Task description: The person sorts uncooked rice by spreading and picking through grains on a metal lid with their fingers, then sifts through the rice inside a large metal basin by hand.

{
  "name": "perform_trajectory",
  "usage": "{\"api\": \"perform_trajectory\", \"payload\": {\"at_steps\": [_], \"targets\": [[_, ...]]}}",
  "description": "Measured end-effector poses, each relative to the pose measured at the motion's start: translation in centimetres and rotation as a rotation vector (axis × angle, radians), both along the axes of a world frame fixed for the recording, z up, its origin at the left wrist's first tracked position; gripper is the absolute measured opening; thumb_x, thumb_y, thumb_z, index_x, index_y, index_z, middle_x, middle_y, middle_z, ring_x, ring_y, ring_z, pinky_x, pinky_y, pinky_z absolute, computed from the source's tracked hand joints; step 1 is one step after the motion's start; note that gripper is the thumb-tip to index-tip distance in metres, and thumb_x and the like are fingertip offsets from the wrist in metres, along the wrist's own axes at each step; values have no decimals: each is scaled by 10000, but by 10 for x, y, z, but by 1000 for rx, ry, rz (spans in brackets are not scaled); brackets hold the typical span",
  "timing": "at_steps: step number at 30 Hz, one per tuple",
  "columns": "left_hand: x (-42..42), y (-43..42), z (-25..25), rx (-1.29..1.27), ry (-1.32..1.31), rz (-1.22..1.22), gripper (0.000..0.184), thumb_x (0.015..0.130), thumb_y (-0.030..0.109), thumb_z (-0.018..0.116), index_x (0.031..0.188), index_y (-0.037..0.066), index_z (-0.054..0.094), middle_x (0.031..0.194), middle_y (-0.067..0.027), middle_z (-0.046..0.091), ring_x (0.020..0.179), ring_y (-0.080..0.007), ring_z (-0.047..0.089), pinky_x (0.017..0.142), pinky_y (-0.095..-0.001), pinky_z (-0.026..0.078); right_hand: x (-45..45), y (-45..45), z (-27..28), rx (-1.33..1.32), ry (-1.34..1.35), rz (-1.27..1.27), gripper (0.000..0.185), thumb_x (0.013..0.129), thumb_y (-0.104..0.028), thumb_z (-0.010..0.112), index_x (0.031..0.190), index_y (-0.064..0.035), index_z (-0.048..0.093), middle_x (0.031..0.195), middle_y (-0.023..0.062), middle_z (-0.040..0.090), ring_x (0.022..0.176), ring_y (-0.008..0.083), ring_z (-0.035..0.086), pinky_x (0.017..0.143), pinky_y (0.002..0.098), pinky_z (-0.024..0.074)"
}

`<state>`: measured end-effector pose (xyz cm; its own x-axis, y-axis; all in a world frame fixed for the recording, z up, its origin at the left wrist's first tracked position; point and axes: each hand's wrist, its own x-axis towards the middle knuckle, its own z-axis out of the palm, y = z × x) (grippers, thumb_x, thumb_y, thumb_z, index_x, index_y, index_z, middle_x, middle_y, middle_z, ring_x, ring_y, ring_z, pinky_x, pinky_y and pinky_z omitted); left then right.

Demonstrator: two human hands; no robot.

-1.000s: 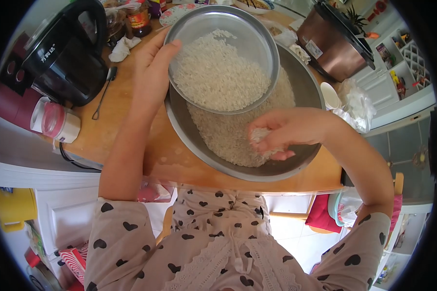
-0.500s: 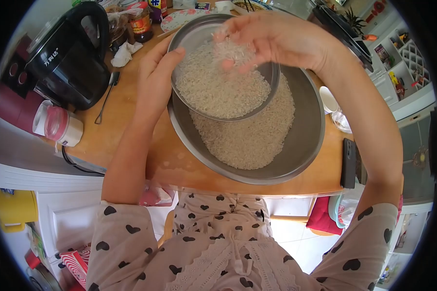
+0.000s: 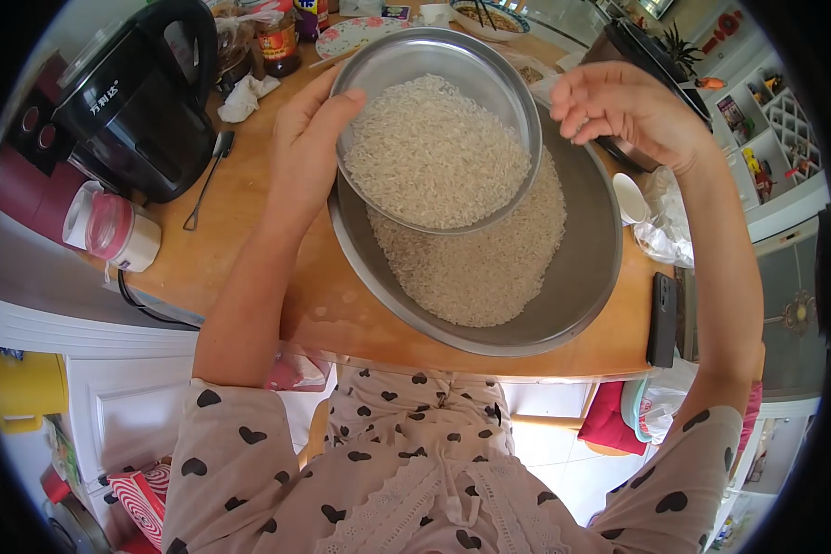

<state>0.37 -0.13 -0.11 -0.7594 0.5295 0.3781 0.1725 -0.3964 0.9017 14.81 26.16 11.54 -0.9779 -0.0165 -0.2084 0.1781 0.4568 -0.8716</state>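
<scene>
Rice in the bowl, plenty below

The left hand, thumb over the rim and fingers partly hidden, grips a shallow metal bowl to its right. Loose, whitish rice already covers most of the bowl's floor; a broad share, seemingly not yet lifted, lies in the basin underneath. The right hand, half curled, no grains visible, hangs just right of the bowl.

The pan blocks the far left of the basin, whose near right lies open from above. Behind the right hand, the half-hidden cooker seems to bar passage.
</scene>
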Motion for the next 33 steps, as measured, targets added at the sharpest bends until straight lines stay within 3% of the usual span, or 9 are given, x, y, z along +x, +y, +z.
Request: {"api": "perform_trajectory", "payload": {"at_steps": [6,9,12,15,21,24,27,30,33], "targets": [[4,1,3,14,-19,19,384,882,119,502,1216,-71,524,1085,-88,608,958,-121,566,837,-236,435,7,-5,-61,376,-267,29,302,855,-201,541,1090,-15,578,911,64,624,779,124,618,689,291,517],[3,0,3,11,-8,20,385,885,117,500,1218,-74,519,1092,-92,605,969,-125,563,846,-241,432,8,-45,-68,539,-367,3,471,842,-334,573,1197,-25,544,1001,156,633,849,226,636,769,351,513],[4,1,3,8,12,30,382,887,115,497,1218,-72,520,1094,-93,605,976,-126,560,854,-245,428,15,-49,-115,639,183,217,519,849,-382,565,1242,-46,519,1107,221,594,989,314,600,864,379,473],[4,2,2,22,8,26,379,887,114,496,1218,-70,521,1095,-93,605,978,-127,559,859,-246,424,18,-86,-109,650,-169,317,591,820,-421,598,1249,-24,511,1190,250,543,1104,356,530,943,381,422],[4,1,1,22,15,12,371,889,109,487,1212,-67,526,1091,-92,607,975,-126,558,859,-245,423,22,-110,-111,290,-229,365,676,761,-386,649,1265,33,482,1195,252,538,1113,327,525,859,374,478],[4,1,0,27,16,19,367,890,107,481,1209,-69,527,1085,-91,609,969,-124,559,857,-245,424,29,-111,-86,-10,-520,167,484,777,-275,638,1154,17,554,991,191,614,895,240,596,642,322,500],[4,0,1,10,32,26,368,889,106,480,1210,-68,527,1083,-89,610,961,-121,561,850,-243,427,30,-92,-83,-351,-651,272,257,797,-167,639,979,-5,556,705,63,548,592,100,493,489,224,384],[3,0,1,3,28,18,369,888,111,484,1210,-64,530,1082,-86,611,954,-116,562,843,-241,431,33,-90,-62,-394,-635,245,135,798,-114,620,850,-36,522,599,18,489,517,76,450,463,214,336],[2,1,-1,2,36,32,370,887,120,490,1209,-57,535,1080,-81,613,951,-112,561,840,-239,432,25,-86,-43,-324,-606,288,101,777,-120,595,822,-41,550,623,15,514,545,81,474,472,224,347]]}}
